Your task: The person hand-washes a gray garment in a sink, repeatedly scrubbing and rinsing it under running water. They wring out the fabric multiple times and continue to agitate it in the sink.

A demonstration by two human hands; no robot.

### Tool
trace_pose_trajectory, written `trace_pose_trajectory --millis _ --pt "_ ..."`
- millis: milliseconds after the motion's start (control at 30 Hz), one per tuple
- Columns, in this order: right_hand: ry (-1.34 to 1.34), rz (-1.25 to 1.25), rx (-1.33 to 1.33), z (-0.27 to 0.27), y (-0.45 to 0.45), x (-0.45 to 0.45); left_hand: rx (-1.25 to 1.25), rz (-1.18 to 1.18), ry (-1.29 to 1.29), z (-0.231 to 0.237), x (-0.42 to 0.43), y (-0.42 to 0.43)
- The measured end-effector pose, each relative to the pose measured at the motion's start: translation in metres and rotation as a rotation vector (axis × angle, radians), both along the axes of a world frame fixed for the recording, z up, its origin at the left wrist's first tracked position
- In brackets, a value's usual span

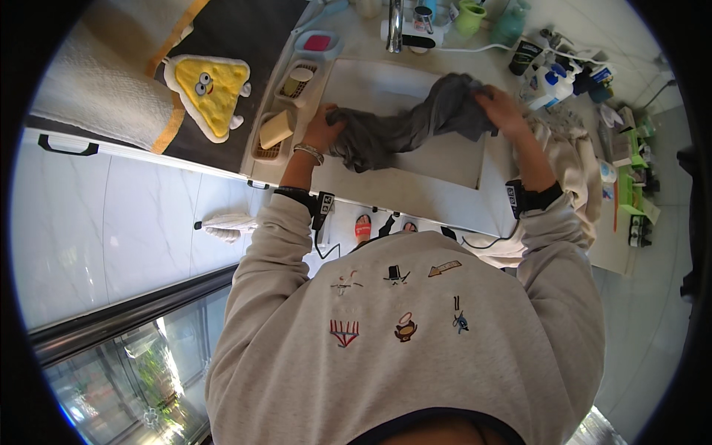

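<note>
A dark grey cloth garment [400, 130] stretches between my two hands over the white rectangular sink [445, 161]. My left hand [324, 129] grips its bunched left end near the sink's left side. At the far right end, my right hand [500, 111] holds the cloth and looks slightly blurred. The middle of the cloth sags and twists, and part of it hides the basin. Above the sink's back edge stands a chrome faucet [395, 28].
Soap bars [276, 129] sit in dishes on the left. Bottles and a white pump bottle [550, 86] crowd the right back corner. Beige fabric [567, 156] drapes over the counter's right side. A yellow plush-faced hand towel [211, 92] lies on the dark surface at left.
</note>
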State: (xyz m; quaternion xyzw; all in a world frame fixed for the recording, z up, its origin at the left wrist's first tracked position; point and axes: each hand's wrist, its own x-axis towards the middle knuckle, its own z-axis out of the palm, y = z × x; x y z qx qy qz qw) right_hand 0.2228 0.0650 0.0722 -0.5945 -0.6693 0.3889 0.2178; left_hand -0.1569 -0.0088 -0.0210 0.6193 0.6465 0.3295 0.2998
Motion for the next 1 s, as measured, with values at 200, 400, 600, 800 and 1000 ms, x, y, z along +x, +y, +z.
trace_pose_trajectory --millis 200,400,600,800,1000 --pt "-0.533 0.298 -0.029 -0.067 -0.023 -0.022 -0.276 -0.201 0.218 -0.003 0.010 -0.010" --pt "-0.695 0.366 -0.125 -0.089 -0.017 -0.030 -0.074 -0.311 0.362 -0.003 0.010 -0.024" --pt "-0.648 0.288 0.191 -0.078 -0.008 -0.056 -0.063 -0.237 0.396 -0.005 0.018 -0.032" --pt "-0.403 0.535 0.294 -0.065 -0.005 -0.168 -0.098 -0.154 0.440 -0.011 0.029 -0.037" --pt "-0.376 0.506 0.449 -0.046 0.061 -0.287 -0.039 -0.227 0.389 -0.015 0.020 -0.041"
